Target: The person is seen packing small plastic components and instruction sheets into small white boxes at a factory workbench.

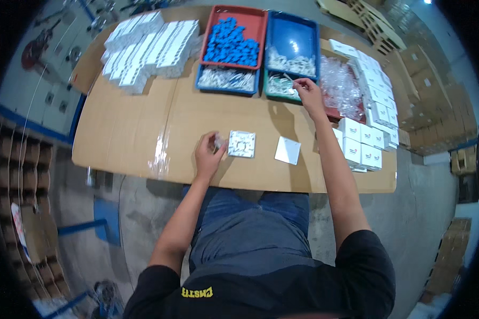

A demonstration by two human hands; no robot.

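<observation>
My left hand (207,157) rests on the cardboard-covered table, thumb and fingers closed around a small clear plastic piece (218,142) whose exact kind I cannot make out. Just right of it lies a square white plate with a cut-out centre (241,144), its inner side up. A smooth white square cover (288,150) lies farther right, slightly turned. My right hand (310,97) reaches forward over the green tray (282,97) of small white parts. Its fingers pinch a thin, pale strip-like piece (288,77), too small to name.
A red tray (209,32) holds many blue parts, above a blue tray (199,85) of white pieces. Another blue tray (292,33) stands beside it. Clear plastic pieces (341,87) fill a red tray at right. White boxes are stacked at left (154,50) and right (361,143).
</observation>
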